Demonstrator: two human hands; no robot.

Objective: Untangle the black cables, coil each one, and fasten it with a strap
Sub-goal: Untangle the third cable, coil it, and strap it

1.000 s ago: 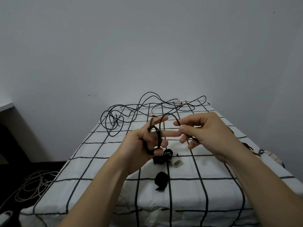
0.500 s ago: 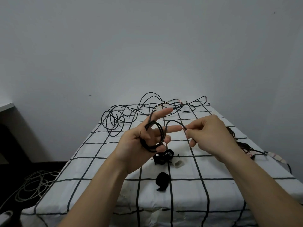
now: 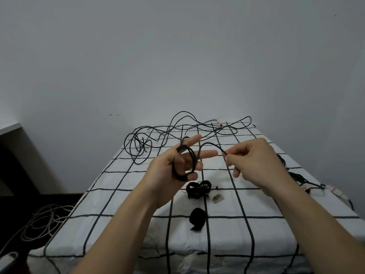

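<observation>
Black cable point(image 3: 184, 164): a few turns of it are wound into a small coil around the left hand point(image 3: 167, 175), held up over the middle of the table point(image 3: 266, 204). From the coil the black cable rises in a short arch toward 3 o'clock and ends in the right hand point(image 3: 256, 165).

On the left hand the two upper fingers point(image 3: 194, 139) are stretched out straight, pointing to 2 o'clock. The thumb passes through the coil and the lower fingers curl up against its bottom, so the turns are gripped. The right hand's thumb and first finger are pressed together on the cable in a pinch, with the other fingers loosely curled below. The two hands are near each other but apart, joined only by the arch.

Below the hands, on the checked cloth, lie a bundle of black straps point(image 3: 198, 189), a pale small piece point(image 3: 217, 198) just beside it at 4 o'clock, and a black wad point(image 3: 197, 218) at 6 o'clock. At the far end, from 11 to 1 o'clock, a tangle of loose cables point(image 3: 167, 133) sprawls to the edge against the wall point(image 3: 177, 56). More wires point(image 3: 300, 178) hang over the edge at 3 o'clock. Bare cloth lies at 4 and 8 o'clock. A pale cord point(image 3: 43, 220) lies on the floor at 8 o'clock.
</observation>
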